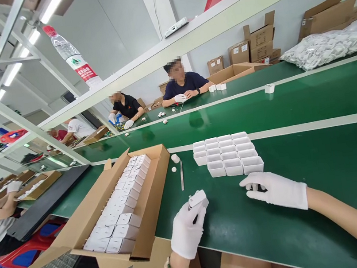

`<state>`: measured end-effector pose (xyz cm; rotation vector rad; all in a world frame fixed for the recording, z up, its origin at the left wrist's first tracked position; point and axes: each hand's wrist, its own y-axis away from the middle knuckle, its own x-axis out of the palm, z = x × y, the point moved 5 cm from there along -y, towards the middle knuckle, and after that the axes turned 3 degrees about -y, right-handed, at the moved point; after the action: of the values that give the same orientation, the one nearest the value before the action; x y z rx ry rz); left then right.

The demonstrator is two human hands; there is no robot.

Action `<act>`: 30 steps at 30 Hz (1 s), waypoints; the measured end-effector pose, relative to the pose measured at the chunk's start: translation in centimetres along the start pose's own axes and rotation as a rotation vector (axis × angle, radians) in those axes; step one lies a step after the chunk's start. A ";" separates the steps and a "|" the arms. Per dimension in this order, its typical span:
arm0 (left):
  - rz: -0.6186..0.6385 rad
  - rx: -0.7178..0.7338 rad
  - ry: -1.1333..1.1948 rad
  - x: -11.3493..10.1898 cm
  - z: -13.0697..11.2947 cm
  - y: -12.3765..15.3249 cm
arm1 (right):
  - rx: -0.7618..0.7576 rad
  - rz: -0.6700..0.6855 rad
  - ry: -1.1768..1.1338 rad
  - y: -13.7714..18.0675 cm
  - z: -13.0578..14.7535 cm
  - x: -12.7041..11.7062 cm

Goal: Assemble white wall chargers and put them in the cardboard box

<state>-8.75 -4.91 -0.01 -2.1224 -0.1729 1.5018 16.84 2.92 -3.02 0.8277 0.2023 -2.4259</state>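
My left hand, in a white glove, grips a small white plastic piece above the front edge of the green table. My right hand, gloved too, is held over the table with fingers apart and nothing in them. Just beyond its fingertips stand several open white plastic boxes in close rows. To the left of these lie metal tweezers and a small white round part. A long cardboard box by my left hand carries rows of white cases.
A raised white shelf rail crosses ahead, bearing a water bottle. Beyond it, co-workers sit along a green bench. A bag of white parts lies at the far right. One white piece sits on the far strip.
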 end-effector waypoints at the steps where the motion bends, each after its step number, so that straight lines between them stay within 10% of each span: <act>1: 0.000 -0.003 0.016 -0.2 0.0 -0.2 | 0.002 -0.003 0.006 0.0 0.0 0.0; 9: -0.003 -0.004 0.153 -0.2 0.1 -1.0 | -0.009 -0.001 0.016 0.0 -0.4 0.4; 17: -0.274 0.099 0.059 -3.6 -1.4 -1.8 | -0.010 0.009 0.043 0.1 0.0 0.2; 25: -0.064 0.076 0.013 1.2 -0.4 0.2 | -0.014 0.009 0.070 0.0 0.3 0.2; 30: -0.113 0.020 0.048 -0.5 -0.1 -0.7 | -0.010 0.007 0.076 0.0 0.5 0.2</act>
<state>-8.73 -4.60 0.79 -2.0942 -0.2547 1.3813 16.45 2.68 -2.74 0.9149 0.2399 -2.3866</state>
